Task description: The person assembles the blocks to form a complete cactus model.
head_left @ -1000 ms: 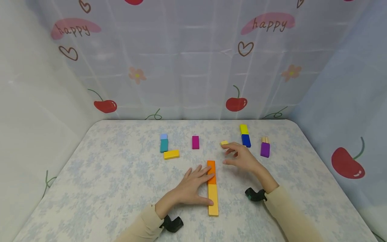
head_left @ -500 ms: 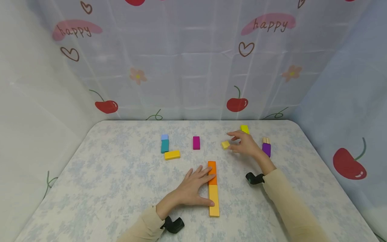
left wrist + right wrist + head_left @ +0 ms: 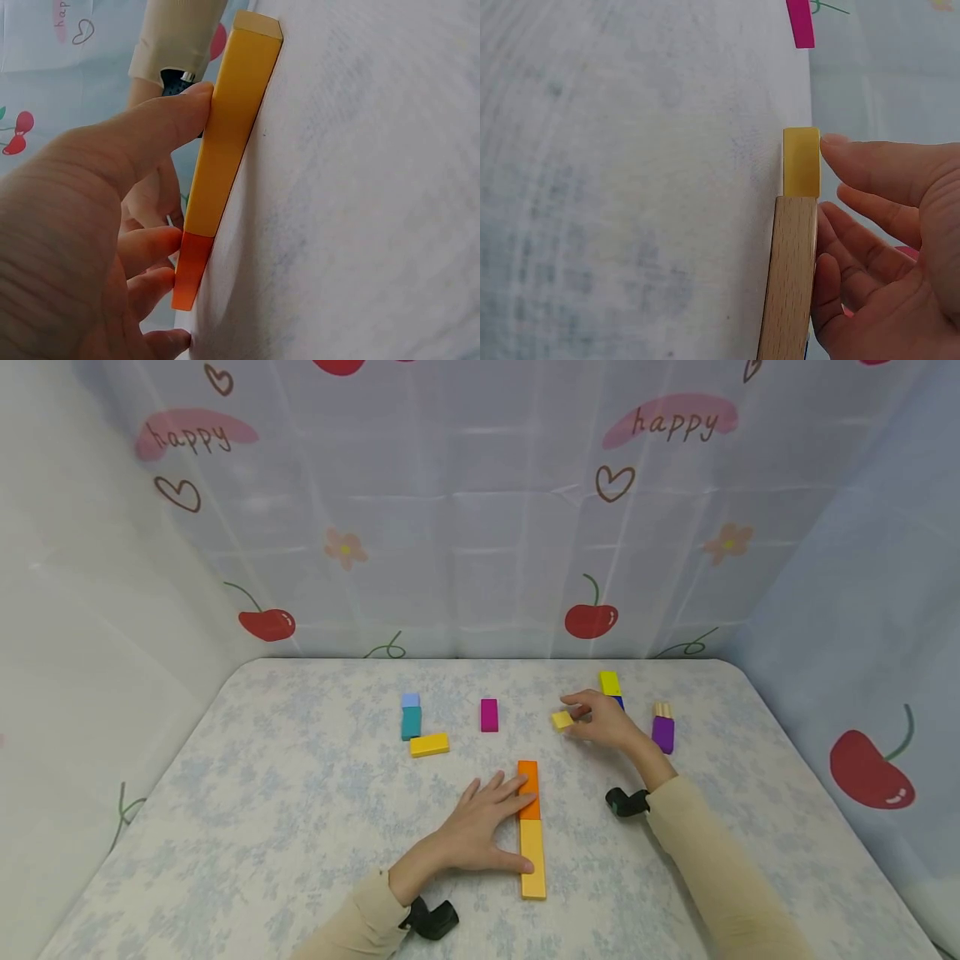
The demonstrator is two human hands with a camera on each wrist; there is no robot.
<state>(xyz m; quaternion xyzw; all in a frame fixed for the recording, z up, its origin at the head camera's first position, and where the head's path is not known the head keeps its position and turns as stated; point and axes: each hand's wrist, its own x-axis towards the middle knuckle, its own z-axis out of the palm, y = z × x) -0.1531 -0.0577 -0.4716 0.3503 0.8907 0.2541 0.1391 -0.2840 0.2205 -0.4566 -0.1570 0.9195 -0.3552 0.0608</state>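
My left hand lies spread, its fingertips on an orange block and its thumb on a long yellow block. These two blocks meet end to end in a line. Over on the right, my right hand hovers low with loosely bent fingers beside a small pale-yellow block. In the right wrist view the thumb tip is at that block's upper edge; whether it presses cannot be told. A bare wooden block adjoins it below the other fingers; the hand hides this block in the head view.
At the back left are a light-blue block, a teal block and an amber block. A magenta block lies mid-table. Further right are a bright-yellow block, a partly covered blue block and a purple block.
My right hand has moved forward, away from me, uncovering the pale-yellow block and partly covering the blue one. My left hand stays on the orange and yellow blocks.
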